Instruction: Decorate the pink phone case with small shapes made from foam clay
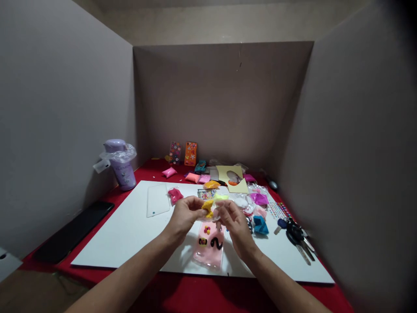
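Note:
Both my hands meet above the white board [130,234], pinching a small clear packet of yellow clay [207,208] between them. My left hand [184,216] grips its left side and my right hand [232,221] its right side, fingers closed on it. Just below them lies a pink phone case [208,254] decorated with small black and yellow clay shapes. A clear phone case [157,200] lies on the board to the left, with a red clay packet [175,194] beside it.
Several coloured clay packets [260,225] lie across the back and right of the board. A purple bottle [121,165] stands at the left, a black phone [74,232] lies on the red cloth, keys [298,237] at the right. Grey panels wall in the table.

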### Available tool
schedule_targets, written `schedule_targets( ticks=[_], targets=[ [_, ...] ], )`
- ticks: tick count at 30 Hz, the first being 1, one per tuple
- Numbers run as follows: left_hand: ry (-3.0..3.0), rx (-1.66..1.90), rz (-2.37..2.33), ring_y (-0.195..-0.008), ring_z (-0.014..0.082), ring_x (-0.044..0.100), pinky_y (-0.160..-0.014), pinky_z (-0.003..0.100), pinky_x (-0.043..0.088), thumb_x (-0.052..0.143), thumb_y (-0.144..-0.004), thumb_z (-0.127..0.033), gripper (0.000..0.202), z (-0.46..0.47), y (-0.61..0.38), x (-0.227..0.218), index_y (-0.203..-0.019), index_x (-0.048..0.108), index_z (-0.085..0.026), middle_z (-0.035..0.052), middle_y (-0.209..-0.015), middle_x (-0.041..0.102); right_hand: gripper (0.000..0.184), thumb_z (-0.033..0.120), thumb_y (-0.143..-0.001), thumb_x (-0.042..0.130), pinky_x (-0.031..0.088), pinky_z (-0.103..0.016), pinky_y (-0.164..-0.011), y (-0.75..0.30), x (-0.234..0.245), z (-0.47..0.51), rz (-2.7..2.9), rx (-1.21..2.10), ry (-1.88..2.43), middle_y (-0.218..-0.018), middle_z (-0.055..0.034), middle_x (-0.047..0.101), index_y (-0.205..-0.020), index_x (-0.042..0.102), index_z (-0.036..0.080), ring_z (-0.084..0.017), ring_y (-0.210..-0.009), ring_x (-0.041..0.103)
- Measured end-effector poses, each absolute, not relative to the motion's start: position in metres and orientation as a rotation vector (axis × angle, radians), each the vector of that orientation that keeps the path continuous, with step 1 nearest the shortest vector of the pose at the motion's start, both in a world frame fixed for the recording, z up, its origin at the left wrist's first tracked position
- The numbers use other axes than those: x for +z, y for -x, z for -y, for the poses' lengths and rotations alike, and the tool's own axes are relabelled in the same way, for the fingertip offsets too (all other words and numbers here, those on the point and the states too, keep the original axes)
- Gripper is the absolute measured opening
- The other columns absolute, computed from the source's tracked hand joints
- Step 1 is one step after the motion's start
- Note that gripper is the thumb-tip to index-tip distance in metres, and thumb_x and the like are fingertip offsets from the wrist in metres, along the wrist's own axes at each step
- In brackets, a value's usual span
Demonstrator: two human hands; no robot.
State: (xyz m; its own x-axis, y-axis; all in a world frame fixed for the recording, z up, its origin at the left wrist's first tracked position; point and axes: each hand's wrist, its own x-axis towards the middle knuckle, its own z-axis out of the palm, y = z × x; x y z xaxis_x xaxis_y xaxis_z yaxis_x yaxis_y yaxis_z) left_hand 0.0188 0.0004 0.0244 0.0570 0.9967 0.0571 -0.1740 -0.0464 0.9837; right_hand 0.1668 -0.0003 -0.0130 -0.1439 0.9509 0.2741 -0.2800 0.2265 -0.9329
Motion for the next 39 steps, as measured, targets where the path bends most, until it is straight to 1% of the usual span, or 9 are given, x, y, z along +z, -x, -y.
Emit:
schedule_targets(
  ticks=[3,6,10,13,16,20,26,32,39],
  targets=[
    [-1.185,1.287,-0.977,-0.069,0.0147,0.062,-0.067,0.026,0.048,0.078,-0.055,-0.018,0.026,0.000,-0.018,0.026,-0.077,0.066,-0.010,0.0039,-0.073,0.069,0.026,0.040,-0.076,0.067,0.044,-0.023,-0.050,-0.163,-0.012,0.003,1.302,1.275,0.798,-0.070,0.0023,0.056,-0.087,0.057,0.019,-0.012,-0.057,0.056],
    [-1.266,1.203,-0.926,-0.078,0.0164,0.063,-0.072,0.027,0.048,0.076,-0.062,-0.022,0.029,0.001,-0.019,0.028,-0.087,0.066,-0.011,0.0060,-0.084,0.070,0.023,0.036,-0.073,0.069,0.043,-0.021,-0.046,-0.161,-0.013,0.004,1.277,1.236,0.845,-0.065,0.0033,0.055,-0.079,0.057,0.017,-0.011,-0.054,0.055],
    [-1.393,1.142,-0.949,-0.073,0.0151,0.061,-0.065,0.025,0.047,0.071,-0.070,-0.027,0.027,-0.001,-0.019,0.032,-0.091,0.067,-0.010,0.0074,-0.085,0.070,0.022,0.034,-0.073,0.069,0.042,-0.021,-0.048,-0.164,-0.011,0.004,1.252,1.228,0.842,-0.061,0.0051,0.054,-0.083,0.058,0.018,-0.009,-0.051,0.051],
    [-1.407,1.209,-0.974,-0.075,0.0167,0.062,-0.067,0.026,0.048,0.070,-0.070,-0.025,0.025,-0.003,-0.019,0.033,-0.089,0.067,-0.009,0.0077,-0.083,0.069,0.023,0.033,-0.072,0.070,0.042,-0.021,-0.049,-0.165,-0.008,0.005,1.236,1.287,0.811,-0.065,0.0044,0.057,-0.083,0.058,0.018,-0.008,-0.051,0.052],
    [-1.392,1.285,-1.018,-0.073,0.0176,0.062,-0.067,0.029,0.049,0.070,-0.068,-0.024,0.023,-0.005,-0.022,0.030,-0.084,0.065,-0.009,0.0069,-0.078,0.068,0.020,0.034,-0.074,0.067,0.041,-0.021,-0.047,-0.165,-0.004,0.006,1.241,1.370,0.847,-0.063,0.0022,0.060,-0.076,0.057,0.016,-0.008,-0.048,0.052],
    [-1.428,1.402,-1.058,-0.071,0.0166,0.061,-0.068,0.029,0.049,0.067,-0.069,-0.021,0.014,-0.006,-0.026,0.022,-0.078,0.061,-0.011,0.0043,-0.075,0.065,0.022,0.034,-0.075,0.066,0.041,-0.020,-0.046,-0.165,-0.005,0.005,1.279,1.383,0.872,-0.064,-0.0006,0.062,-0.069,0.057,0.015,-0.011,-0.053,0.058],
    [-1.651,1.514,-1.152,-0.068,0.0140,0.059,-0.065,0.026,0.048,0.061,-0.074,-0.016,0.005,-0.004,-0.029,0.015,-0.075,0.056,-0.015,0.0008,-0.073,0.060,0.030,0.042,-0.080,0.058,0.039,-0.019,-0.043,-0.164,-0.010,0.004,1.234,1.428,0.871,-0.060,-0.0014,0.061,-0.069,0.058,0.014,-0.010,-0.049,0.055],
    [-1.755,1.526,-1.214,-0.071,0.0143,0.060,-0.065,0.025,0.049,0.056,-0.076,-0.013,0.002,0.001,-0.030,0.017,-0.077,0.056,-0.015,0.0015,-0.076,0.061,0.006,0.021,-0.071,0.057,0.042,-0.019,-0.049,-0.163,-0.011,0.004,1.166,1.501,0.832,-0.065,0.0011,0.060,-0.071,0.058,0.015,-0.009,-0.055,0.057],
    [-1.619,1.500,-1.194,-0.066,0.0143,0.059,-0.062,0.025,0.048,0.062,-0.074,-0.019,0.009,-0.002,-0.032,0.017,-0.072,0.054,-0.015,0.0005,-0.070,0.059,0.011,0.021,-0.075,0.057,0.041,-0.019,-0.046,-0.163,-0.012,0.004,1.244,1.398,0.805,-0.056,0.0030,0.055,-0.065,0.057,0.015,-0.008,-0.049,0.051]
  ],
)
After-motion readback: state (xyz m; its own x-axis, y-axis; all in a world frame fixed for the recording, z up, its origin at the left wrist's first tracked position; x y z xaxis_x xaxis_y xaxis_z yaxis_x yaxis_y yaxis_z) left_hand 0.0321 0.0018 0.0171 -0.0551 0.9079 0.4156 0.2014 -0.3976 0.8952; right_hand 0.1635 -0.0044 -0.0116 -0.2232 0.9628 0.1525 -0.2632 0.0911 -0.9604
